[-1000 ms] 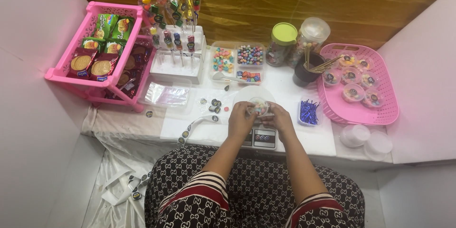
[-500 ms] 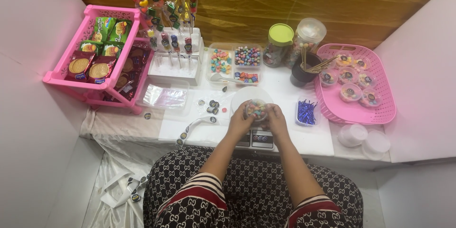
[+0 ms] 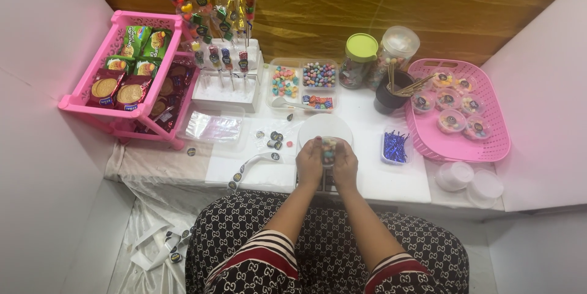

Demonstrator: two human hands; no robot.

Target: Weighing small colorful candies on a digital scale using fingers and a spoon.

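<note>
The person's left hand (image 3: 310, 162) and right hand (image 3: 346, 164) meet at the middle of the white table (image 3: 403, 178), fingers of both closed together on a small clear packet of coloured candies (image 3: 329, 150) held just above the near edge of a round white lid (image 3: 324, 129). Each hand pinches one side of the packet, so the grip is shared — neither hand is free. A flat grey device under the wrists is mostly hidden; what it is cannot be told.

The step in hand looks like closing or shaping a filled packet. The next move probably calls for one hand to hold the packet steady while the other frees itself for a fastening. Candidates lie close: a tray of blue twist ties (image 3: 395, 146) at three o'clock from the hands, round stickers (image 3: 274, 140) at ten o'clock, and a sticker strip (image 3: 251, 167) at nine o'clock.

At twelve o'clock sits a divided candy box (image 3: 304, 83); at two o'clock, a pink basket (image 3: 489, 141) holds finished cups. At ten o'clock stands a pink rack of snack packs (image 3: 131, 67).
</note>
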